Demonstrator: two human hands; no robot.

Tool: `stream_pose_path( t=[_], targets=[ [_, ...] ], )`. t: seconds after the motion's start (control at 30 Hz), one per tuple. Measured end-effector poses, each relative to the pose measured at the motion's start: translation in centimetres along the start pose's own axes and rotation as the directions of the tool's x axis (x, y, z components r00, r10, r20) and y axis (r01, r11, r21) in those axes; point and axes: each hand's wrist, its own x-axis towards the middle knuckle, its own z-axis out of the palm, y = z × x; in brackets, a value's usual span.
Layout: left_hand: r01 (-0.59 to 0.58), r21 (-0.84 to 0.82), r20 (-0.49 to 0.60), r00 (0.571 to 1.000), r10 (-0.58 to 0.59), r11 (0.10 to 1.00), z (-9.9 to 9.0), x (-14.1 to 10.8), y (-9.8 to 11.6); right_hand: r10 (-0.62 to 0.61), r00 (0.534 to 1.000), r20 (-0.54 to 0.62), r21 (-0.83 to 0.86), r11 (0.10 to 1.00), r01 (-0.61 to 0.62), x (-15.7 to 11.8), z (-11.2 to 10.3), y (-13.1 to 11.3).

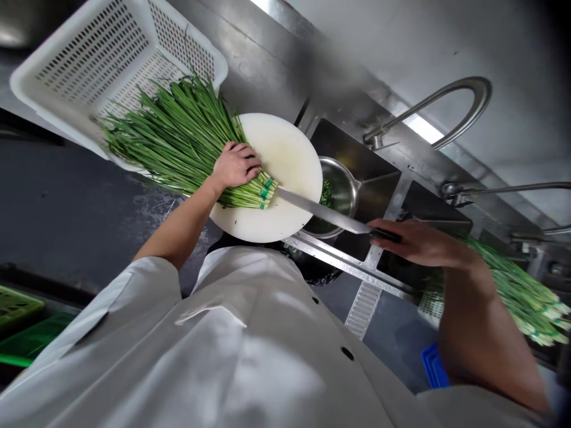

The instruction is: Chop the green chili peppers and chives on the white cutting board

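Note:
A large bunch of long green stalks point(178, 131) lies across a round white cutting board point(289, 154), its leafy end reaching over a white plastic basket point(98, 53). My left hand point(236, 164) rests on the bunch near the cut ends, fingers bent over the stalks. Green bands hold the stalks near those ends. My right hand point(410, 241) is wrapped round the black handle of a long knife point(316, 209). The blade reaches over the board, its tip beside the banded ends.
Right of the board a metal bowl point(350, 196) with green bits sits in a sink point(379, 172). Curved faucets point(482, 95) rise behind. More stalks point(521, 285) lie at the right. A blue container point(433, 365) and green crates point(35, 339) stand low.

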Motion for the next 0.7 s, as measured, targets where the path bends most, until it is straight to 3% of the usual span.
stream_pose_path(
  t=[0.1,0.17,0.23,0.27,0.37,0.53,0.6,0.7],
  targets=[
    [-0.009,0.018,-0.002,1.0,0.009,1.0,0.1,0.0,-0.1,0.08,0.979,-0.188,-0.086,0.992,-0.097,2.4,1.7,-1.5],
    [-0.014,0.03,-0.007,1.0,0.014,0.999,0.1,0.0,-0.2,0.199,0.91,-0.364,-0.191,0.94,-0.282,6.4,4.1,-4.1],
    [-0.021,0.038,-0.02,1.0,0.022,0.999,0.1,0.0,-0.3,0.297,0.875,-0.384,-0.201,0.897,-0.393,11.1,6.6,-6.4],
    [-0.027,0.041,-0.025,0.999,0.028,0.999,0.1,0.0,-0.3,0.298,0.869,-0.396,-0.177,0.904,-0.39,13.2,7.7,-7.3],
    [-0.042,0.058,-0.013,0.999,0.042,0.997,0.0,0.4,-0.4,0.196,0.888,-0.416,-0.141,0.951,-0.275,17.6,10.3,-8.9],
    [-0.038,0.081,-0.013,0.999,0.039,0.996,0.5,1.8,-0.9,-0.087,0.883,-0.46,-0.008,0.996,0.094,19.9,13.1,-12.7],
    [-0.035,0.068,-0.037,0.999,0.038,0.997,0.6,2.4,-1.0,-0.094,0.896,-0.434,0.052,0.99,0.129,20.6,14.2,-14.7],
    [-0.01,0.105,-0.001,1.0,0.01,0.994,0.0,2.6,-0.6,-0.002,0.892,-0.452,0.118,0.991,0.062,21.2,16.0,-16.7]
  ],
)
